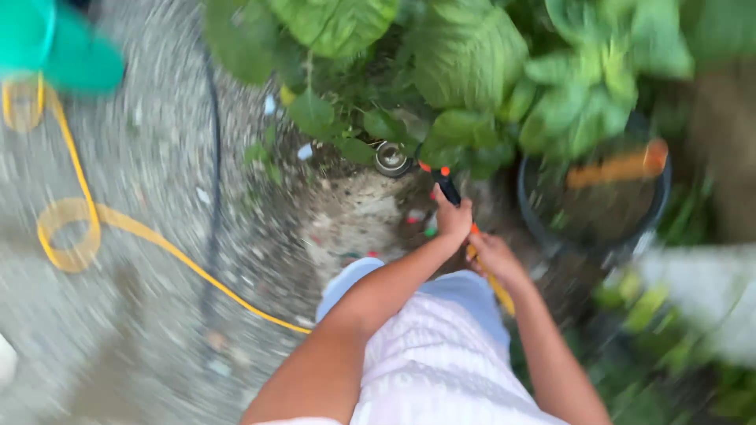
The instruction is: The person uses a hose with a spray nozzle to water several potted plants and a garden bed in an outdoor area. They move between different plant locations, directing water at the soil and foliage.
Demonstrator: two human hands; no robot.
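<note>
My left hand [454, 218] grips a black spray nozzle with orange parts [444, 182], which points toward the large green leaves of a plant [465, 63] ahead. Just behind it, my right hand [492, 256] is closed on the yellow hose [500, 290] that runs back from the nozzle. Both arms reach forward over my white skirt. The picture is blurred by motion.
The yellow hose [79, 228] loops across the gravel ground at left beside a dark hose [214, 157]. A black pot [598, 205] with an orange-handled tool stands at right. A green object [55, 47] sits at the top left. A small round metal thing [391, 157] lies under the leaves.
</note>
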